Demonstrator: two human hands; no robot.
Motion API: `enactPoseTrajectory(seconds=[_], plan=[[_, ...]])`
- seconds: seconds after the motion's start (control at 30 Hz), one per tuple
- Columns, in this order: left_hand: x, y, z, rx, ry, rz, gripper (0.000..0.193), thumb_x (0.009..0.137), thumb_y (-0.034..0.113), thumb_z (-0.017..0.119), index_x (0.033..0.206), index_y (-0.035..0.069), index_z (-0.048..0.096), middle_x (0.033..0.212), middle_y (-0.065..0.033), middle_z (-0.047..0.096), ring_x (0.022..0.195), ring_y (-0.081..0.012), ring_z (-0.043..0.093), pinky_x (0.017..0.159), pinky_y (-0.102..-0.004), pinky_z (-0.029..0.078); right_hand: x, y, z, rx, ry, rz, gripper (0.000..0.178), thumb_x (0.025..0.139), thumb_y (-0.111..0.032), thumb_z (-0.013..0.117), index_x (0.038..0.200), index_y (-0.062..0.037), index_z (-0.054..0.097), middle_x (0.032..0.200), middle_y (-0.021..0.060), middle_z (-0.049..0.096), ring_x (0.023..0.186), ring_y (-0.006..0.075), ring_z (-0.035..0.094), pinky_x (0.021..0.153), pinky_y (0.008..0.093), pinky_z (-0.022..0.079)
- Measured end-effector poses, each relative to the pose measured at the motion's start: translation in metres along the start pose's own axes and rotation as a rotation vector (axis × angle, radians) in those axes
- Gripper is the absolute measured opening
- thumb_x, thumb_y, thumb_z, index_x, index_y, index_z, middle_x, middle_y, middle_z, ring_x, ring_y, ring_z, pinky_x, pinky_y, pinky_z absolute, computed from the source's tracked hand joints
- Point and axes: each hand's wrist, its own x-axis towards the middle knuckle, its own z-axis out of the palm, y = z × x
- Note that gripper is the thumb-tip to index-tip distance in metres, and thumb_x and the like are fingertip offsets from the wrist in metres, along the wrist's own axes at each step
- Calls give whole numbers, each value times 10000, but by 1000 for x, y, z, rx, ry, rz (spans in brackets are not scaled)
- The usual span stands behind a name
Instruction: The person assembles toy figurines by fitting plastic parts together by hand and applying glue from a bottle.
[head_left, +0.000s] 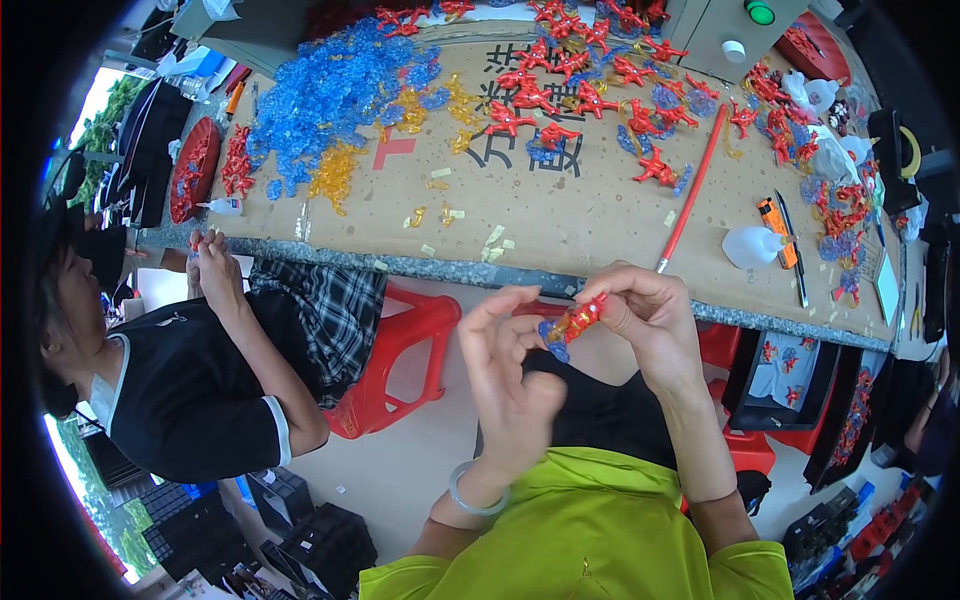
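Note:
My right hand (650, 315) pinches a small red plastic figurine (583, 318) between thumb and fingers, just off the table's near edge. Translucent yellow and blue parts show at the figurine's lower left end. Close beside that end is my left hand (510, 380), its thumb and fingers apart and slightly blurred. Whether a left fingertip touches the blue part I cannot tell. Beyond my hands, a red stick-like tool with a pale tip (693, 190) lies on the cardboard-covered table (360, 235).
Blue translucent pieces (320, 90) and yellow pieces (340, 175) are heaped at the left. Red figurines (525, 90) cover the back. A white squeeze bottle (752, 247) and orange cutter (778, 230) lie right. A co-worker (190, 380) sits left, near a red stool (400, 350).

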Motion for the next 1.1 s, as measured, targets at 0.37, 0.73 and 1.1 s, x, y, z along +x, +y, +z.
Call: enactPoseTrajectory(seconds=[0.37, 0.73, 1.1], plan=[[23, -5, -41, -393, -548, -650, 429, 936, 156, 540, 1294, -12, 377, 985, -178, 617, 763, -230, 650, 651, -262, 523, 4, -8, -7, -179, -153, -91, 166, 859, -60, 651, 994, 26, 696, 1031, 104, 614, 877, 147, 602, 807, 269, 472], [9, -3, -21, 74, -263, -310, 422, 853, -73, 552, 1250, -44, 412, 1011, -122, 631, 872, -122, 630, 706, -231, 530, -2, -18, 7, -500, -27, 21, 163, 852, -46, 650, 985, 40, 690, 931, 106, 661, 885, 150, 614, 795, 275, 485], [13, -8, -19, 146, -227, -226, 392, 856, -58, 579, 1225, -45, 448, 939, -83, 649, 841, -90, 621, 698, -205, 505, 8, -5, 6, -491, 27, -96, 135, 801, -64, 685, 907, 18, 703, 822, 89, 673, 720, 104, 584, 673, 247, 466]])
